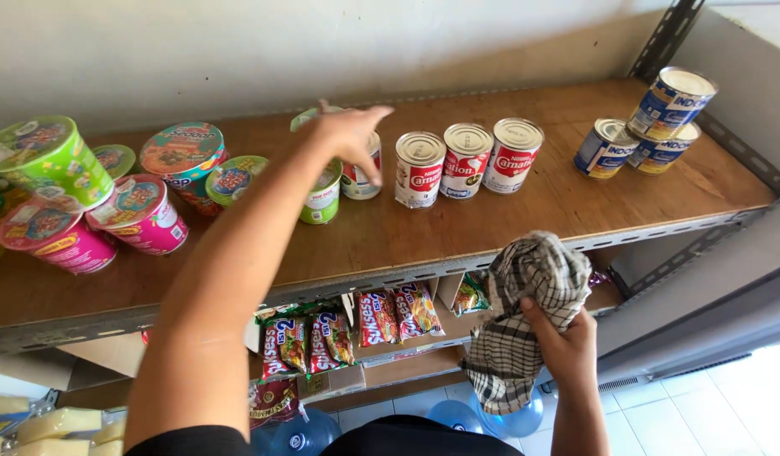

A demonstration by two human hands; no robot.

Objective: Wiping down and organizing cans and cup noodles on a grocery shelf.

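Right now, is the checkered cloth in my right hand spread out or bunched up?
Bunched up: the checkered cloth hangs crumpled from the right hand, its folds gathered.

You work in bright, soft daylight that seems to come from the right, where the floor tiles wash out to near white. Your left hand casts only a faint shadow on the wooden shelf. Its fingertips blur slightly. Straight shelf edges bow at the frame corners.
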